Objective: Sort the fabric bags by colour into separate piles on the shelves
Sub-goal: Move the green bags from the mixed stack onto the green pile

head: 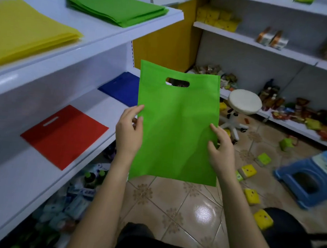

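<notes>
A green fabric bag (176, 124) with a cut-out handle hangs upright in front of me, held by both hands. My left hand (128, 130) pinches its left edge and my right hand (221, 148) pinches its right edge. On the upper shelf (99, 33) at the left lie a pile of green bags (116, 8) and a pile of yellow bags (21, 30). On the lower shelf (32, 165) lie a red bag (64, 135) and a blue bag (121, 87), the blue one partly hidden behind the held bag.
A white round stool (244, 102) stands on the tiled floor ahead. At the right stands a blue plastic stool (308, 180). Yellow packets (263, 219) lie scattered on the floor. Shelves at the right hold packaged goods (301, 113). Bottles and packs (78, 195) sit under the left shelves.
</notes>
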Motion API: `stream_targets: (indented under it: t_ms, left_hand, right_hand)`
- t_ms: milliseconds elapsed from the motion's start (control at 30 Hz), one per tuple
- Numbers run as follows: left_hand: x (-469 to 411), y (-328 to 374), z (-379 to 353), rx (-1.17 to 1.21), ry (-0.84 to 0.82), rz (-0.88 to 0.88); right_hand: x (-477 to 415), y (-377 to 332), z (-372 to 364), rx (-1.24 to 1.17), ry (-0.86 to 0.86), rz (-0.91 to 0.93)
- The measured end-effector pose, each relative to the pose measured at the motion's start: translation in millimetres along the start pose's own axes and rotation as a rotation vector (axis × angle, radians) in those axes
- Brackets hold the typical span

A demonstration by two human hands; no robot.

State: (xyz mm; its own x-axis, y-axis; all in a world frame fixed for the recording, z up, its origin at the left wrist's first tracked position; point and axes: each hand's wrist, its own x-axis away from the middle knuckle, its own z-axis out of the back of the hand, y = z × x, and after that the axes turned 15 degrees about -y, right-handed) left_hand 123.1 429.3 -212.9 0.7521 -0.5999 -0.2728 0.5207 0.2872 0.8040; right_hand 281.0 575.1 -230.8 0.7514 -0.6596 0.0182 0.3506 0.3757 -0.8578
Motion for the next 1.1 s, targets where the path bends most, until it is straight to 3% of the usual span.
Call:
stream_targets:
  t_ms: [200,500,633,800,967,1100]
  left_hand:
    - [-60,4,-27,-0.026,0.006,-0.068]
    - [-200,23,-24,-0.032,0.197,-0.19]
    - [-258,27,-12,-0.063,0.202,-0.194]
    - [-320,24,25,-0.181,0.23,-0.059]
    - [-380,10,68,-0.258,0.389,0.107]
    - [-417,-3,92,-0.249,0.506,0.254]
  right_hand:
    - [-59,11,20,-0.012,0.054,0.015]
    - [-192,-34,61,0.01,0.142,0.184]
    - [-258,-67,73,0.048,0.068,0.266]
    - [-351,-110,75,0.097,-0.029,0.43]
    - [-461,-162,66,0.034,-0.17,0.622]
    - [-541,-196,37,0.022,-0.327,0.643]
